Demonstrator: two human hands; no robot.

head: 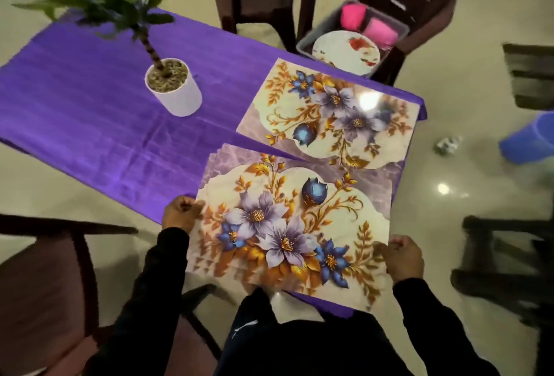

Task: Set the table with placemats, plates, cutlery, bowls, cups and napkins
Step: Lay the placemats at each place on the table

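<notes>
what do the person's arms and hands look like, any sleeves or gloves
Both arms are in long dark, near-black sleeves that end at the wrists. The left hand and right hand are bare: no gloves, and no rings or watch that I can make out. The sleeves look plain, without visible markings.

purple-clothed table (90, 99), placemat (329, 111), potted plant (175, 90)

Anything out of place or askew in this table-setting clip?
A crumpled scrap lies on the floor right of the table, beside a blue bucket. The held stack of placemats overhangs the table's near edge and overlaps the far placemat; both sit skewed to the purple cloth.
</notes>
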